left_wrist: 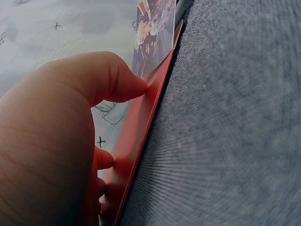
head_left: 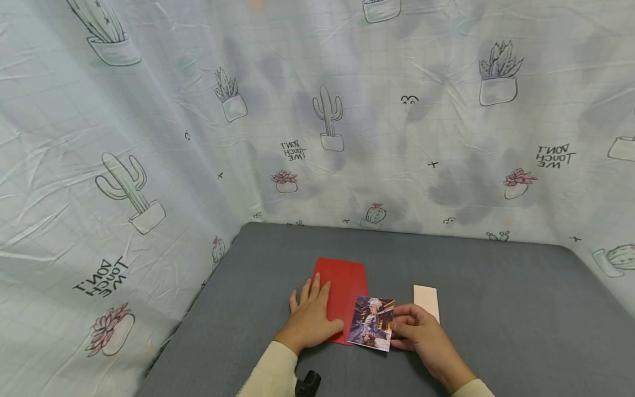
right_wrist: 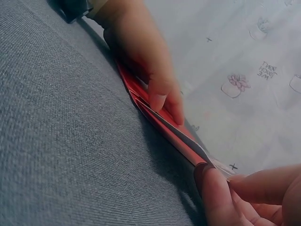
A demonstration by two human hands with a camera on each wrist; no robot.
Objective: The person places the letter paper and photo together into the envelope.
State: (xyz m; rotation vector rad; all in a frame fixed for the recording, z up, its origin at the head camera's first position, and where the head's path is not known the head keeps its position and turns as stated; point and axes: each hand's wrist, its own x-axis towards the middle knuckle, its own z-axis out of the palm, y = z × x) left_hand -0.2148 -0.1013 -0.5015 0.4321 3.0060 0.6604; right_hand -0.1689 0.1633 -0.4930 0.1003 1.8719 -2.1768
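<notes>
A red envelope (head_left: 344, 284) lies flat on the grey surface in the head view. Spread across its left part, my left hand (head_left: 310, 317) presses it down with thumb and fingertips; the left wrist view shows the thumb touching the red paper (left_wrist: 134, 127). My right hand (head_left: 421, 336) pinches the right edge of a glossy picture card (head_left: 371, 325) printed with a figure in a white hat. The card overlaps the envelope's lower right edge. In the right wrist view the card (right_wrist: 181, 134) appears edge-on; whether any of it is inside the envelope I cannot tell.
A cream-coloured paper strip (head_left: 426, 300) lies just beyond my right hand, partly hidden by it. The grey cloth-covered table (head_left: 496, 298) meets a white curtain (head_left: 377, 121) with cactus prints behind and at the left. A black device (head_left: 308, 383) sits at my left wrist.
</notes>
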